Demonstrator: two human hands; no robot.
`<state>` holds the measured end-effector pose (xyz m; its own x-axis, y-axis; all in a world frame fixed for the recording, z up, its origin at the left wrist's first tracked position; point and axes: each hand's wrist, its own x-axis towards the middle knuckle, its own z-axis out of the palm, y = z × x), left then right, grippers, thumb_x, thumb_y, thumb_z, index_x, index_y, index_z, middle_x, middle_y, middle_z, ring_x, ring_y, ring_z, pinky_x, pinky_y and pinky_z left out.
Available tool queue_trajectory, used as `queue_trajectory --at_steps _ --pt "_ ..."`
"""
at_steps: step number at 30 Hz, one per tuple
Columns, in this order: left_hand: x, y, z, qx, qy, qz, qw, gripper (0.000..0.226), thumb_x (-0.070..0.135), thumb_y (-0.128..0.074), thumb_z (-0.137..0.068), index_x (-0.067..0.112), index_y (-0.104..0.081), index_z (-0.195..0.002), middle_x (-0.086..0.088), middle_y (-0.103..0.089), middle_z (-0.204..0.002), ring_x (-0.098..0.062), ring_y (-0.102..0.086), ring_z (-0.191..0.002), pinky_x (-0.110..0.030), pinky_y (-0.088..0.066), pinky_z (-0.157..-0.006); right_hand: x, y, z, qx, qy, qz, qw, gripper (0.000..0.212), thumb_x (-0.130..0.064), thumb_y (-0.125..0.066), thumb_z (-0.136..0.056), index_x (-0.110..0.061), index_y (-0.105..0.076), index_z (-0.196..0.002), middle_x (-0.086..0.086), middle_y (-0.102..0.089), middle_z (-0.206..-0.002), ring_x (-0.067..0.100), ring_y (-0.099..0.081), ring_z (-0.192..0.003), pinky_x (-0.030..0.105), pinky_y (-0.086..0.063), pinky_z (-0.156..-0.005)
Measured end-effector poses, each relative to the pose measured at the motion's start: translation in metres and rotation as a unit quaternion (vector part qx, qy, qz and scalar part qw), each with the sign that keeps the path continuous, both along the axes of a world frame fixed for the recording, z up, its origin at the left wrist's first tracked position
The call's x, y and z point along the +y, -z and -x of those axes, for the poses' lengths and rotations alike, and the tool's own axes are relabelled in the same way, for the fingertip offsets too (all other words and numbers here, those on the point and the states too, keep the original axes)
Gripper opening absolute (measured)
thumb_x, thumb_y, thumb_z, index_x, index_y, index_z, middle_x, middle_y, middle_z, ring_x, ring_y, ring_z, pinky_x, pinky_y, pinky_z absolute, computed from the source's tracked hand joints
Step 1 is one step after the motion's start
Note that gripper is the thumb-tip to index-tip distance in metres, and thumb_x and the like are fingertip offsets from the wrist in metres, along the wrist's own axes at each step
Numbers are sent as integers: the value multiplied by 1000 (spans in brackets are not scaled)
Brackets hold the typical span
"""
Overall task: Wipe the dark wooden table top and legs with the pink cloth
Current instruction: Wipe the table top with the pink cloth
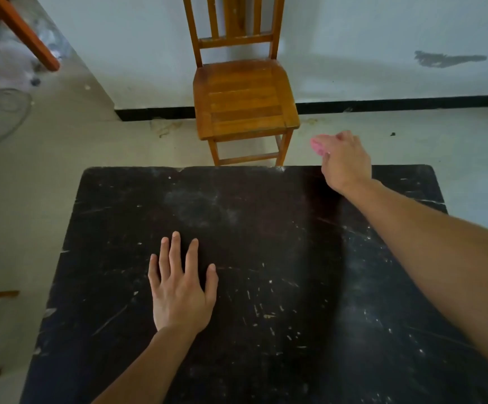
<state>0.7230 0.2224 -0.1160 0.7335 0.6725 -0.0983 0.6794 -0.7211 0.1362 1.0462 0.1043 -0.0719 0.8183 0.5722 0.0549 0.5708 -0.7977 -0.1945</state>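
Note:
The dark wooden table top (266, 228) fills the lower half of the view, scratched and dusty. My left hand (180, 287) lies flat on it, fingers spread, left of the middle. My right hand (346, 161) reaches over the table's far edge at the right and grips a bunched pink cloth (318, 144), of which only a small pink end shows past the fingers. The table legs are hidden under the top.
A yellow-brown wooden chair (245, 97) stands right behind the table's far edge, against a white wall with a black skirting strip. Another chair's orange legs (21, 33) and loose cables lie on the floor at the far left.

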Motion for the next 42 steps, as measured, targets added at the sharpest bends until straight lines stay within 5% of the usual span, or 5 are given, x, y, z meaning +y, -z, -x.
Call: queue_trajectory --at_steps 6,12,17,22,42 --pt "1 0 1 14 0 -2 1000 62 52 -25 -92 17 -41 -139 -13 -24 -154 -30 -15 -144 -52 -18 -115 13 16 87 33 -314 6 949 42 -19 -54 -96 -36 -52 -135 6 -54 -125 22 -51 -113 35 -47 -93" --pt "2 2 1 7 3 0 1000 61 52 -26 -92 17 -41 -139 -13 -25 -154 -29 -15 -144 -51 -16 -116 13 -5 -3 -2 56 65 996 30 -6 -60 -91 -20 -60 -117 13 -51 -119 30 -49 -109 39 -50 -85" --pt "1 -2 0 4 -3 11 1000 62 52 -24 -91 17 -41 -140 -13 -23 -155 -29 -14 -145 -51 -16 -116 19 5 67 12 -147 25 989 43 -10 -55 -95 -33 -51 -131 5 -48 -125 25 -47 -114 36 -47 -89" --pt "2 -2 0 -10 -3 17 1000 57 49 -30 -94 18 -37 -142 -13 -21 -156 -29 -12 -145 -50 -12 -117 -19 -1 62 49 96 26 994 38 -11 -53 -96 -26 -50 -131 13 -47 -127 29 -47 -115 37 -47 -82" --pt "-129 -38 190 -77 160 120 977 43 17 -52 -92 11 -45 -135 -15 -32 -150 -31 -22 -142 -50 -16 -117 -204 -6 548 124 61 -138 981 43 -16 -49 -94 -30 -51 -135 -3 -55 -108 8 -51 -89 20 -50 -70"
